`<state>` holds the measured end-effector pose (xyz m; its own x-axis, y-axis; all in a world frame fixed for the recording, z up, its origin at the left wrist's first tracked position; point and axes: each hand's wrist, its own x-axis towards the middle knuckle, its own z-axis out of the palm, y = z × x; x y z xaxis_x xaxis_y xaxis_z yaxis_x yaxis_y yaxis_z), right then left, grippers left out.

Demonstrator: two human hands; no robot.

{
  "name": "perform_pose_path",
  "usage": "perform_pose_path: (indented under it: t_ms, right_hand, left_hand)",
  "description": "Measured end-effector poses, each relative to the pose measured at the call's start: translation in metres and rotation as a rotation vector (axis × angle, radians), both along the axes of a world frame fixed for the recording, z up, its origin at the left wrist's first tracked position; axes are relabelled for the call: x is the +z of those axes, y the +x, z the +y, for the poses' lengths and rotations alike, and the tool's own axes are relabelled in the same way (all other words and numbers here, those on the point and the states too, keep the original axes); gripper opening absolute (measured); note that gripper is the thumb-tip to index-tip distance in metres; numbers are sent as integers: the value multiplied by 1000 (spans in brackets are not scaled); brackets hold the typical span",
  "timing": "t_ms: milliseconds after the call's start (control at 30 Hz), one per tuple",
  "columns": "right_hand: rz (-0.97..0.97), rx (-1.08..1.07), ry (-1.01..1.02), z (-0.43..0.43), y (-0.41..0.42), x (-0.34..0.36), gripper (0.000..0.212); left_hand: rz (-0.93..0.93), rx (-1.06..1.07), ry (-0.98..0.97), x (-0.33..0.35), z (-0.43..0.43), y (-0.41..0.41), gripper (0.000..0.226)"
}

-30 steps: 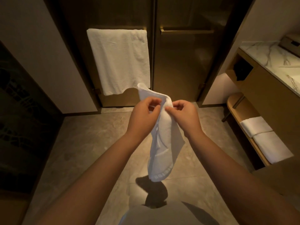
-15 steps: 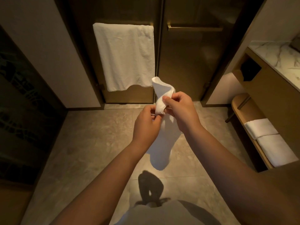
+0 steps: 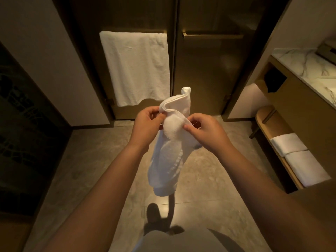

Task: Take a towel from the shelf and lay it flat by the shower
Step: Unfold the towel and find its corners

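Note:
A small white towel [image 3: 167,160] hangs bunched in front of me, above the tiled floor. My left hand [image 3: 145,124] pinches its upper hem on the left side. My right hand [image 3: 205,131] pinches the same hem on the right, a short way apart. The top of the towel folds up and curls above my fingers. Its lower end dangles loose over my shadow. The shower's two dark glass doors [image 3: 209,73] stand straight ahead. The low wooden shelf [image 3: 272,131] is at the right, under the vanity.
A large white towel [image 3: 136,66] hangs on the left door's bar. Two folded white towels [image 3: 298,155] lie on the shelf. A marble counter [image 3: 309,66] is at the upper right. A dark patterned panel [image 3: 23,124] lines the left side. Beige floor tiles [image 3: 94,160] spread between.
My hands have drawn apart along the towel's hem, the right one moving right. The towel's top has opened into a wider fold, and its hanging end has swung.

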<state>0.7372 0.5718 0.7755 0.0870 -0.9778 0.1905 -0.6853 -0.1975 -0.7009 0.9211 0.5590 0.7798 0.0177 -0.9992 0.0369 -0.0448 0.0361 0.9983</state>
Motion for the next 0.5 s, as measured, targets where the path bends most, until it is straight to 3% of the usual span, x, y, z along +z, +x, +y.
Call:
perform_pose_path:
  t_ms: [300,500]
  right_hand:
    - [-259,-30,212,-3,21,4,9]
    - [-556,-206,377,3,15,-9,10]
  left_hand:
    - [-136,-18,1,-18,13,-11,25]
    - [-491,-88,-198,-45,49,-25,28]
